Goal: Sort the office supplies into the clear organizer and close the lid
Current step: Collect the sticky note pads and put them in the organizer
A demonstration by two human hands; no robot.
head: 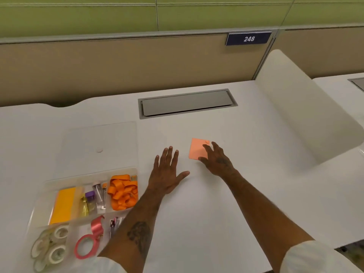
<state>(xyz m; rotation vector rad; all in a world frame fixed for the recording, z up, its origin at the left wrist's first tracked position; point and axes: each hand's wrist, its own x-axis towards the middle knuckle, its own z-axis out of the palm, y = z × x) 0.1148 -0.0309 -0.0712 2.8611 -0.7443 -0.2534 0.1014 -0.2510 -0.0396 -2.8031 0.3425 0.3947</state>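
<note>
Pad: a salmon sticky-note pad point(198, 147) lay flat on the white desk point(216, 203), right of centre and well apart from the organizer.
Pad shape: roughly square and turned a little against the desk edge, so no long axis governed the approach.
Right hand: the right hand point(216, 160) was on the pad, fingers loosely spread over its right side and the thumb at its near corner; no firm pinch showed.
Left hand: the left hand point(167, 174) lay palm down on the desk, fingers straight and fanned, holding nothing, just left of the pad and not touching it.
Nearer hand: the right, already in contact; the left sat between the pad and the organizer.
Organizer: the clear organizer point(78, 179) stood at the near left, its compartments holding orange ribbon point(123, 191), a yellow pad point(63, 205), tape rolls point(53, 247) and a pink ribbon roll point(86, 246).
Lid: the clear lid point(98, 138) lay open and flat behind the organizer, on its far side.
Direction of travel: from the grip, the organizer lay to the left and nearer the body, so the pad would probably have had to cross in front of the left hand or be passed to it.
Progress: the pad looked like the last loose item, with the lid not yet shut.
Risk: a thin pad lying flat offered little edge to catch, and the top sheets might have lifted alone.
</note>
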